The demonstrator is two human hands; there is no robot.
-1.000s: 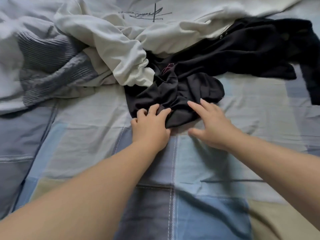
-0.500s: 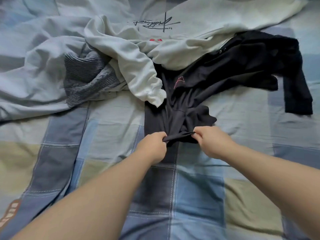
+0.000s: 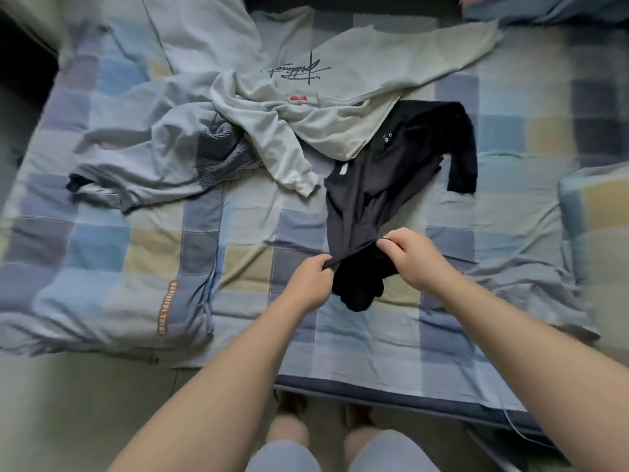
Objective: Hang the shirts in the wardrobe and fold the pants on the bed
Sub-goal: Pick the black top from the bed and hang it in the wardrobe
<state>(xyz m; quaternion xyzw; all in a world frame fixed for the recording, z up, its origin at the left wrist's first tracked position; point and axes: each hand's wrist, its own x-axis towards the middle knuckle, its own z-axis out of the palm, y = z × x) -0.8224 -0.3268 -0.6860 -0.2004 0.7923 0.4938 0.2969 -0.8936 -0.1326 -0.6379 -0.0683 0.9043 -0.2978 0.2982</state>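
The person's bare knees (image 3: 289, 434) show at the bottom edge, standing at the foot of the bed (image 3: 357, 338), which has a quilt checked in blue, grey and yellow. Just above it, the left hand (image 3: 308, 284) and right hand (image 3: 412, 260) each pinch the near hem of a dark garment (image 3: 354, 206), fingers curled on the cloth. The hem is stretched between them, and a black fold droops below. To the left, an orange label (image 3: 165, 307) sewn on the quilt carries capitals that seem to begin "BEAUTIFUL"; the rest is blurred. The garment's far end lies beside the cuff of a white sweatshirt (image 3: 357, 80) printed with a dark signature-style script, seen upside down and unreadable. A black top (image 3: 452, 141) lies to the right and a pale blue garment (image 3: 143, 155) to the left.
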